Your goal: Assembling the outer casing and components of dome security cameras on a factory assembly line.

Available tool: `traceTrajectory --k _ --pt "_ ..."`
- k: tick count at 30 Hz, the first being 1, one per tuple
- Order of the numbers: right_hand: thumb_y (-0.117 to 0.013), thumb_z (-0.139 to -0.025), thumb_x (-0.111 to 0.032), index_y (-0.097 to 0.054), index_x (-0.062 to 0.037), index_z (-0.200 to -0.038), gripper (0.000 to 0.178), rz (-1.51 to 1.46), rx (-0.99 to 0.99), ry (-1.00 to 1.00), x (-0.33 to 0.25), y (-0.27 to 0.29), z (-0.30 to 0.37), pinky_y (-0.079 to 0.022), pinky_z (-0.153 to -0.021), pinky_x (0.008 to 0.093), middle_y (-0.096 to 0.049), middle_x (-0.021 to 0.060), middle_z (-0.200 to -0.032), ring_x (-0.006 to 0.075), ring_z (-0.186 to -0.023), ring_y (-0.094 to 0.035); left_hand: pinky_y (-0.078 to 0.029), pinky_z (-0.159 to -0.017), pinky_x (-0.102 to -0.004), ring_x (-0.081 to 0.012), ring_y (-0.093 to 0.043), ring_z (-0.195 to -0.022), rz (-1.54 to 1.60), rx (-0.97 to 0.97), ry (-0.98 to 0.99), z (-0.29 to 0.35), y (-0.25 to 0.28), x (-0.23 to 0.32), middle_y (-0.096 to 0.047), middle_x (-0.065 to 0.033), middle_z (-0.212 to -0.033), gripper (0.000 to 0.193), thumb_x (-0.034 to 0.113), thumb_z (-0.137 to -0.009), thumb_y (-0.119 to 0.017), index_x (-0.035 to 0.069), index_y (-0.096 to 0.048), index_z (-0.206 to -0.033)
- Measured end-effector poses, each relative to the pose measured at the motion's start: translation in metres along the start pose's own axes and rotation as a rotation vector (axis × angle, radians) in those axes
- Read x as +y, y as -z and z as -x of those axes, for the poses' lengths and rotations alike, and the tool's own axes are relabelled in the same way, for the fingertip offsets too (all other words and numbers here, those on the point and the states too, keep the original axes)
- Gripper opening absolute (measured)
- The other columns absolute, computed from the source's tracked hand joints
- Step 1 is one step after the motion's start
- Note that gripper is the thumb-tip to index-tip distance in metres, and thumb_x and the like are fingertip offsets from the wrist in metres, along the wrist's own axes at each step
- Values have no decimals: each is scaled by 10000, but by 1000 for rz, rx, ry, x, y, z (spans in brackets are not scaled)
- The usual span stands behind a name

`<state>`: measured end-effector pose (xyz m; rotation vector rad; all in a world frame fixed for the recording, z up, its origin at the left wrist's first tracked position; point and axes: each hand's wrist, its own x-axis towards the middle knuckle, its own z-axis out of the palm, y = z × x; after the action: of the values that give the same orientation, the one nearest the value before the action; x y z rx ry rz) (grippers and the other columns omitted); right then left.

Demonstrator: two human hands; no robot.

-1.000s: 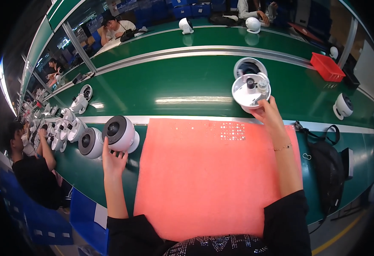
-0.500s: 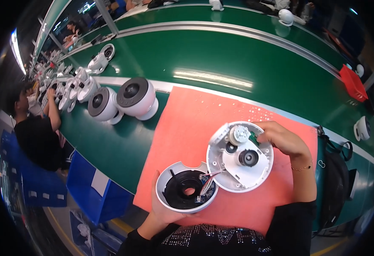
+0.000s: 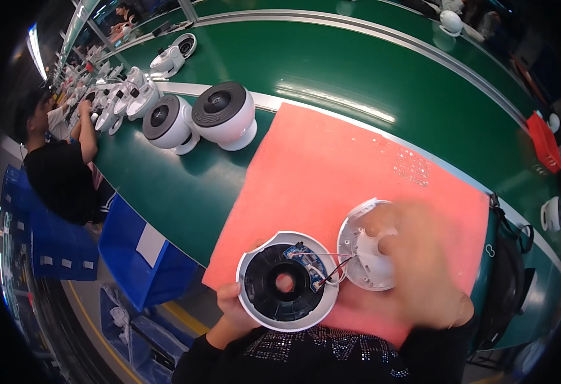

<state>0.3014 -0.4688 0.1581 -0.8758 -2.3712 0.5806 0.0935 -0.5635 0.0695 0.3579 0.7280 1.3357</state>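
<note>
The left hand [image 3: 234,306] holds a round white shell [image 3: 325,307] over the pink mat [image 3: 300,173]. Inside sit a black ring [image 3: 264,301] and a blue board [image 3: 306,264]. Wires [image 3: 337,276] go to another white half [image 3: 356,272]. The right hand [image 3: 421,262] is blurry there; I cannot tell its grip. A blue bin [image 3: 143,281] has a white sheet [image 3: 150,244].

My right hand [image 3: 421,262] is motion-blurred above the evenly lit pink mat [image 3: 319,166], a strip lamp [image 3: 37,52] shines at upper left, the green desk [image 3: 280,57] returns a white glare streak, and fisheye distortion bends edges toward the black rim.
</note>
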Motion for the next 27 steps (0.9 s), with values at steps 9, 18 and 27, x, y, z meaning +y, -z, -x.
traceTrajectory --k 9,18,27 --pt "-623 -605 -197 -625 -150 -983 381 431 321 298 -57 16 37 -351 -718 293 -546 -6 -782 108 -657 -553 -302 -991 -545 -400 -336 -1227 -141 -238 -8 16 -34 -2 -276 -216 -1341 951 630 -620 -649 167 -192 -1314" --pt "-710 -693 -114 -571 -37 -1085 423 -256 -143 -227 29 75 67 -492 -646 273 -539 106 -884 211 -753 -576 -191 -1053 -496 -459 -200 -1293 -1206 -519 -240 -38 -54 5 -271 -249 -1373 432 97 -808 -543 30 -454 -1225" --pt "-598 -848 -104 -406 1 -1188 405 -1002 -170 -681 57 39 59 -481 -777 248 -555 93 -1045 117 -972 -549 -261 -1020 -481 -498 -282 -1246 -1590 -508 -528 -50 -49 -1 -183 -340 -1383 290 93 -779 -550 -15 -586 -1047"
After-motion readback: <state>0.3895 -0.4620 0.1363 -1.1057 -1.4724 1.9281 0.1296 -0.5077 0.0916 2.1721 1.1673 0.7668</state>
